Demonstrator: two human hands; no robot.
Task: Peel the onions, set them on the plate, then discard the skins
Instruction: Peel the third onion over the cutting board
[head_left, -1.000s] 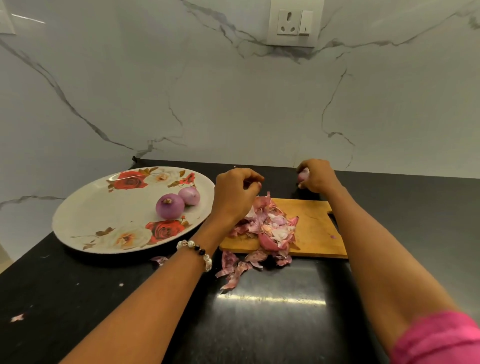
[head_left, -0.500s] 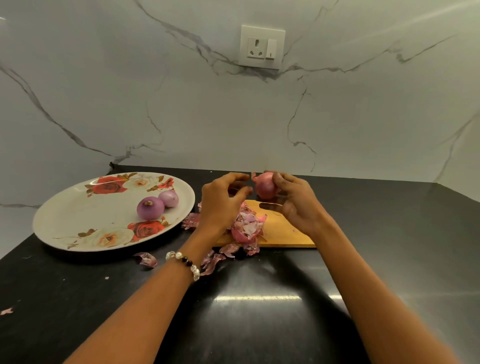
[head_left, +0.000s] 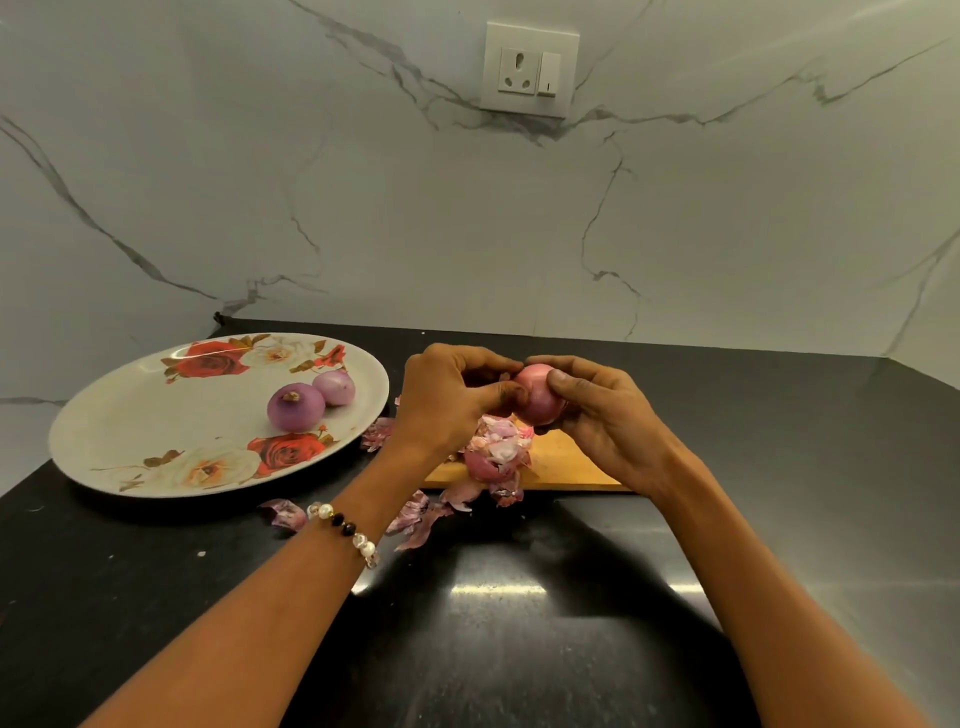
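Both hands grip onion: left hand, right hand; board partly hidden.

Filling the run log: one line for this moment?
step: peeling | both hands grip onion above board | plate: two peeled

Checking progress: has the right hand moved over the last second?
Yes. The right hand came left from the cutting board's far right corner to above the skins, holding an onion against the left hand.

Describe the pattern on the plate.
The plate is white with red and cream roses and brown leaves around its rim, seen best in the head view.
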